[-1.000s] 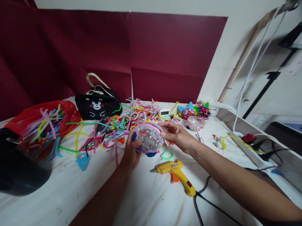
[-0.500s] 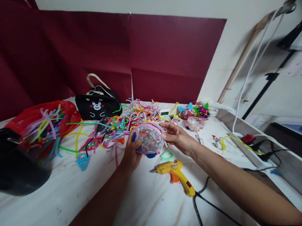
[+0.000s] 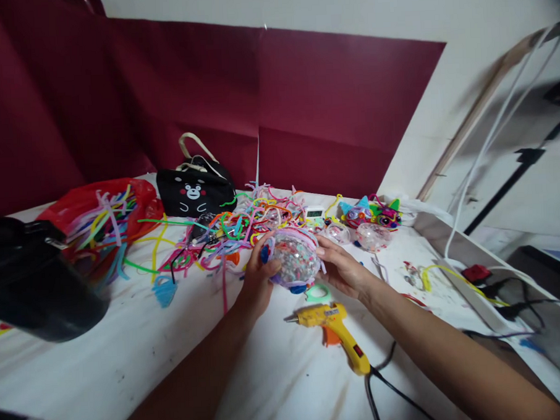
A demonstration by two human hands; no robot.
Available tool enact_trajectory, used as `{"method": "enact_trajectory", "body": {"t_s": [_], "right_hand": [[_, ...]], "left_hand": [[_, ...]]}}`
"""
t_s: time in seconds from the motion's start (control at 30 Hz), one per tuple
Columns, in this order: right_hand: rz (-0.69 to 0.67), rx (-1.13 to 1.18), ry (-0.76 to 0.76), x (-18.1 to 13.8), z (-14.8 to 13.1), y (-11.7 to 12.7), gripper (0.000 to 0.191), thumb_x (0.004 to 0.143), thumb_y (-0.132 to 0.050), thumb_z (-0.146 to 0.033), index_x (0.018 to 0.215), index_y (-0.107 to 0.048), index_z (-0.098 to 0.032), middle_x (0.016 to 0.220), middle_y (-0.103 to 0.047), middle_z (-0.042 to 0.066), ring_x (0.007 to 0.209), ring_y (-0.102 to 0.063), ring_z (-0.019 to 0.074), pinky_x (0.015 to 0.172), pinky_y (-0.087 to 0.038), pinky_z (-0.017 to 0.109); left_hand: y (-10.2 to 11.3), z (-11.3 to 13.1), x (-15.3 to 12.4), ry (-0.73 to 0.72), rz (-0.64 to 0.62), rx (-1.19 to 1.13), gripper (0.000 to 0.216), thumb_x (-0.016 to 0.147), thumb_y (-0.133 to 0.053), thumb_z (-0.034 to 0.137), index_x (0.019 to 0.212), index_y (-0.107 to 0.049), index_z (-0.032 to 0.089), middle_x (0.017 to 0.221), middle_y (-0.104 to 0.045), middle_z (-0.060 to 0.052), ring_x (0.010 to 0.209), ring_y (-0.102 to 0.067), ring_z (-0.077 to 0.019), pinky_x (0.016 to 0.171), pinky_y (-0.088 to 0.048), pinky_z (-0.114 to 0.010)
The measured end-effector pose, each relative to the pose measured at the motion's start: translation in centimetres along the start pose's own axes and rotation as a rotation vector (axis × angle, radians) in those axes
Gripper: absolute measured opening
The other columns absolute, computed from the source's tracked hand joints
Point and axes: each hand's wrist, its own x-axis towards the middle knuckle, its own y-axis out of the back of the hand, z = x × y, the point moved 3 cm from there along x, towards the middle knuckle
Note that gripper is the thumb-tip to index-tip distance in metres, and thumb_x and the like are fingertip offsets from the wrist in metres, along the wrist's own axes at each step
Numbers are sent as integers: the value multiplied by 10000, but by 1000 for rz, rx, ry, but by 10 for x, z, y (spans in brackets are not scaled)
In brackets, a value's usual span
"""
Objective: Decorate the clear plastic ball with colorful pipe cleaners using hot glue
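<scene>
A clear plastic ball (image 3: 297,262) packed with multicoloured bits and ringed with lilac fuzzy strips is held up over the middle of the tabletop (image 3: 88,382). The left hand (image 3: 260,269) pinches its left side, thumb across the front; the right hand (image 3: 342,264) has bent fingertips against the right edge, though whether they pinch it I cannot tell. Below lie a mint-green ring (image 3: 317,300) and a yellow glue gun (image 3: 330,320), nozzle pointing left. Behind spreads a tangle of pipe cleaners (image 3: 232,227), with a black bear-face bag (image 3: 193,194) beyond, a red plastic bag (image 3: 146,197) to the left and a white power strip (image 3: 469,294) far right.
</scene>
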Motion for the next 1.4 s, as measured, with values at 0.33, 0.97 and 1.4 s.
{"method": "enact_trajectory", "body": {"t_s": [0.33, 0.97, 1.4], "right_hand": [[-134, 29, 56, 3, 8, 11, 530, 712, -749, -342, 1225, -626, -289, 1185, -730, 34, 1030, -703, 234, 812, -601, 345], [-35, -54, 95, -1, 5, 43, 566, 573, -816, -361, 1121, -687, -308, 1059, -772, 20, 1088, -705, 269, 1021, -525, 430], [-83, -98, 74, -4, 5, 45, 635, 623, -789, -354, 1239, -644, -298, 1212, -731, 51, 1149, -677, 285, 965, -559, 427]], "left_hand": [[-8, 3, -8, -120, -77, 131, 890, 601, -828, 335, 1407, -462, 240, 1211, -677, -50, 1093, -641, -225, 929, -515, -312], [-17, 3, -18, -147, -319, 245, 1116, 615, -902, 556, 1494, -300, 224, 1487, -486, -190, 1359, -501, -361, 1113, -409, -440], [-14, 4, -17, -223, -337, 394, 920, 701, -859, 521, 1448, -427, 203, 1547, -439, -160, 1438, -410, -361, 1175, -357, -424]]}}
